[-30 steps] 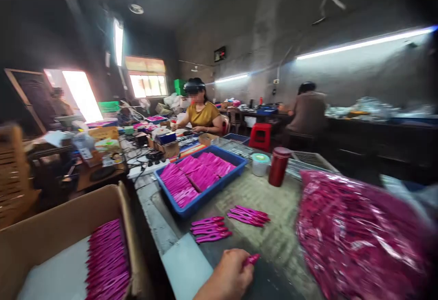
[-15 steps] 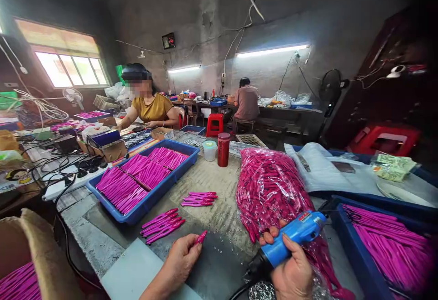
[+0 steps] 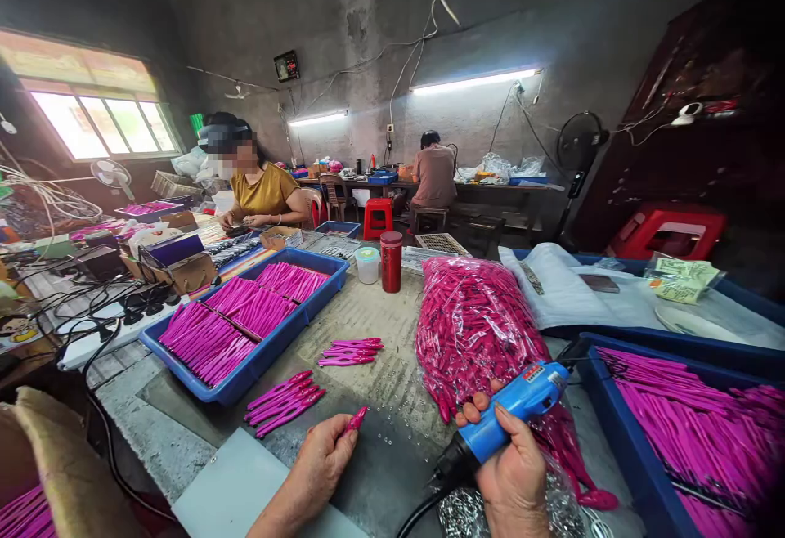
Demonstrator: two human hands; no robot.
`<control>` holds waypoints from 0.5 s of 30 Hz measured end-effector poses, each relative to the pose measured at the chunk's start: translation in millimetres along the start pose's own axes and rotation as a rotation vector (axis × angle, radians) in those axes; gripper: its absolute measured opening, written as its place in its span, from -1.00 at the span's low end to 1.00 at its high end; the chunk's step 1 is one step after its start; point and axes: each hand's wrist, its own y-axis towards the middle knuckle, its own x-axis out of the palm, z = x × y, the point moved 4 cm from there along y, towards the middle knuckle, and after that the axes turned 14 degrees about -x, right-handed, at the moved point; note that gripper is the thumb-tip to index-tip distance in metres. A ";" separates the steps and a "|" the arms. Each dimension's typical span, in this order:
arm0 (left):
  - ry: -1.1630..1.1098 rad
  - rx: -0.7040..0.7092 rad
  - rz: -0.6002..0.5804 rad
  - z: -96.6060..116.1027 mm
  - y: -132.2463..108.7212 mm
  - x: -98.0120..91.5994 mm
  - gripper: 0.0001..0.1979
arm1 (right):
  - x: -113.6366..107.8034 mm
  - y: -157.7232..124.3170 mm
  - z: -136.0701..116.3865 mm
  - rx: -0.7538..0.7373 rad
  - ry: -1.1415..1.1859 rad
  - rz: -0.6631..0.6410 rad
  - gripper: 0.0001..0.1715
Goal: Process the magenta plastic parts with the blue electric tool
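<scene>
My left hand [image 3: 320, 458] pinches a glossy magenta, pointed plastic piece [image 3: 356, 419] between thumb and fingers, tip sticking up. In my right hand [image 3: 515, 460] is a blue electric screwdriver [image 3: 518, 409], its black nose angled down to the left and its bit blurred. Tiny shiny bits [image 3: 385, 438] lie scattered on the dark mat between my hands. Two small groups of magenta sticks with glossy tips, a nearer one [image 3: 285, 403] and a farther one [image 3: 351, 351], rest beyond my left hand. Small metal parts [image 3: 463, 515] lie in clear plastic beside my right wrist.
A blue tray [image 3: 224, 391] of magenta sticks stands at the left, another tray [image 3: 638, 472] at the right. A bulging clear bag [image 3: 478, 325] of magenta pieces sits beyond the screwdriver. A red canister [image 3: 391, 264] stands behind. A co-worker [image 3: 266, 190] sits across the table.
The view has shifted slightly, so the scene sits a little farther left and up. Both hands keep their holds. The co-worker's hands have come closer together.
</scene>
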 end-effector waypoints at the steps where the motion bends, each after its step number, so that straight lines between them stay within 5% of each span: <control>1: 0.017 0.004 0.009 2.1 -0.8 -1.1 -0.67 | 0.1 -0.2 0.1 0.007 0.001 0.003 -0.42; 15: 0.045 0.062 0.011 8.0 -3.0 -2.9 -0.69 | -1.1 -0.2 -0.3 0.025 -0.003 0.037 -0.35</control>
